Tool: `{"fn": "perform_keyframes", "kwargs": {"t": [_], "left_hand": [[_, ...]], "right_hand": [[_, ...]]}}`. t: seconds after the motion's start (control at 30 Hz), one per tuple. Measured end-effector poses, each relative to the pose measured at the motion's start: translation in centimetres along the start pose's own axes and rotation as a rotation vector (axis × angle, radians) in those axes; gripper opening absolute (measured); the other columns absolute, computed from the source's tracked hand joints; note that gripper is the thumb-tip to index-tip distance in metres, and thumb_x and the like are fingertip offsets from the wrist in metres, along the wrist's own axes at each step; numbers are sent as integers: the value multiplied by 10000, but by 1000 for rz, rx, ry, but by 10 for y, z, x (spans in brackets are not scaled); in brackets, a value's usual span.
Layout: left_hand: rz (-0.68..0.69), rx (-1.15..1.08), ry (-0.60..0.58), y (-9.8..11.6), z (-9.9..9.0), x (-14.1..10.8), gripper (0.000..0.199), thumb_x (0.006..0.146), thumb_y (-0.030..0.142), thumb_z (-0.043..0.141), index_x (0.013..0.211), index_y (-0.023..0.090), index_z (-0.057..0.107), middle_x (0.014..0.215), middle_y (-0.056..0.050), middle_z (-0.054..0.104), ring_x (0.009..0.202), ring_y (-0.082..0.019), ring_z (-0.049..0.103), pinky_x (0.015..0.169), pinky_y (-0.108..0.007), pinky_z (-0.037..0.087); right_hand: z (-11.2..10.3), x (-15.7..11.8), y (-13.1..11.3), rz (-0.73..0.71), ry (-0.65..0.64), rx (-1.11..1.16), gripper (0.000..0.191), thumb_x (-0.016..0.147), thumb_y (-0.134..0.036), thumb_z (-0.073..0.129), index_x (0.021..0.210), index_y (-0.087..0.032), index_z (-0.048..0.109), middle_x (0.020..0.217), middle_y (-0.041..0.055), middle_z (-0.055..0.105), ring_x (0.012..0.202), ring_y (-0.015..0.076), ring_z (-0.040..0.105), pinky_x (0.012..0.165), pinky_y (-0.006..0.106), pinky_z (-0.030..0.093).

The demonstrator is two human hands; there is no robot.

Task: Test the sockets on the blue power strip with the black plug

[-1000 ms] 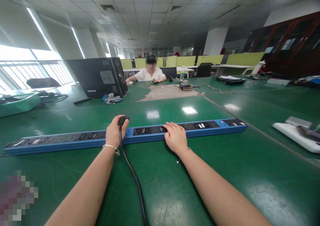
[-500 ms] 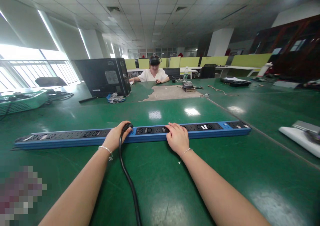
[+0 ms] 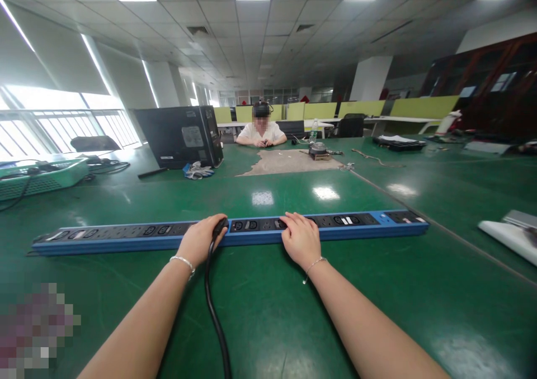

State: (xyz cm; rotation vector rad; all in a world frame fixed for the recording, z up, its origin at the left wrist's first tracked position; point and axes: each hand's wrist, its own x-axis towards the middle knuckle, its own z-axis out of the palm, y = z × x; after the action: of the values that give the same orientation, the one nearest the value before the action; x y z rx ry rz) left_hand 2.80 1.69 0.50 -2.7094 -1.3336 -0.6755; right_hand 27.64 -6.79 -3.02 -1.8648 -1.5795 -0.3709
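Observation:
A long blue power strip (image 3: 126, 247) with black sockets along its top lies crosswise on the green table. My left hand (image 3: 200, 240) is closed around a black power plug (image 3: 219, 228), just left of the strip's middle. The plug is held down at the strip's top; whether it sits in a socket is hidden by my fingers. Its thick black cable (image 3: 215, 312) hangs down between my forearms. My right hand (image 3: 301, 238) grips the strip right of its middle, fingers over the top and covering some sockets.
A black computer case (image 3: 180, 137) and gloves (image 3: 198, 170) stand back left, near a green basket (image 3: 62, 176) of cables. Across the table sits a person (image 3: 260, 131) in a white top. A round device (image 3: 318, 148) and a bottle (image 3: 314, 130) are farther back. A white object (image 3: 509, 239) lies right.
The whole view has shifted slightly, with the scene lower in the frame. Both my hands keep their places on the strip. The person opposite has brought both hands together in front.

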Motion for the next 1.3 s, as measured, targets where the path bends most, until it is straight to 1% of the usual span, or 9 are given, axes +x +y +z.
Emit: {"fn": "perform_keyframes", "kwargs": {"t": [0.23, 0.5, 0.73, 0.87, 0.93, 1.03, 1.07, 1.17, 1.3], "left_hand": [[-41, 18, 67, 0, 7, -9, 390, 866, 432, 354, 1177, 250, 501, 1112, -58, 641, 999, -227, 599, 878, -351, 432], [-65, 91, 50, 5, 5, -7, 368, 872, 430, 355, 1162, 256, 501, 1080, -54, 655, 958, -235, 616, 828, -350, 437], [-114, 4, 120, 8, 16, -9, 344, 860, 440, 395, 1122, 256, 518, 1076, -50, 654, 1002, -234, 593, 916, -394, 380], [-172, -97, 188, 10, 23, -5, 302, 852, 422, 427, 1083, 263, 541, 1038, -36, 662, 973, -213, 594, 952, -404, 351], [-209, -168, 304, 6, 18, -4, 312, 857, 413, 417, 1096, 245, 527, 1055, -43, 644, 970, -199, 586, 929, -373, 379], [-353, -233, 549, -13, -2, -6, 359, 861, 431, 397, 1137, 221, 490, 1091, -50, 600, 964, -189, 567, 863, -324, 427], [-395, -235, 572, -24, -9, -8, 361, 853, 439, 409, 1131, 224, 493, 1088, -40, 592, 963, -190, 562, 863, -325, 428], [-494, -267, 513, -62, -24, -20, 329, 843, 426, 430, 1084, 217, 512, 1037, -5, 580, 953, -206, 555, 869, -347, 430], [-543, -263, 413, -101, -23, -34, 324, 817, 435, 459, 1048, 225, 542, 999, 2, 603, 937, -213, 569, 862, -351, 442]], "right_hand": [[-1, 0, 0, -3, 0, -2, 356, 788, -175, 413, 1054, -254, 636, 1182, 8, 612, 1151, 177, 475, 968, 358, 287], [0, 1, 0, 8, -12, 14, 359, 787, -175, 407, 1051, -250, 639, 1181, 10, 612, 1153, 184, 473, 969, 363, 281], [-1, 1, 0, 8, -10, 4, 365, 786, -175, 403, 1054, -243, 640, 1181, 4, 613, 1153, 179, 478, 964, 357, 288], [-2, 1, 0, 9, -11, 3, 358, 784, -170, 417, 1051, -248, 642, 1175, 11, 616, 1153, 179, 476, 966, 364, 292], [-2, 0, 0, 5, -14, 4, 359, 785, -171, 416, 1055, -249, 640, 1177, 9, 616, 1155, 177, 476, 966, 364, 295], [-2, 0, 1, -3, -14, 10, 361, 791, -176, 411, 1062, -249, 639, 1184, 9, 612, 1157, 177, 475, 967, 362, 297], [-2, 0, 2, -5, -15, 11, 361, 791, -176, 411, 1061, -249, 639, 1185, 10, 611, 1158, 177, 475, 968, 362, 297], [-1, 1, 2, -6, -23, 11, 358, 788, -177, 416, 1056, -249, 642, 1187, 10, 611, 1159, 178, 476, 967, 360, 298], [-1, 1, 2, -3, -24, 1, 359, 787, -184, 411, 1056, -252, 639, 1194, 0, 606, 1157, 176, 478, 962, 361, 297]]}}
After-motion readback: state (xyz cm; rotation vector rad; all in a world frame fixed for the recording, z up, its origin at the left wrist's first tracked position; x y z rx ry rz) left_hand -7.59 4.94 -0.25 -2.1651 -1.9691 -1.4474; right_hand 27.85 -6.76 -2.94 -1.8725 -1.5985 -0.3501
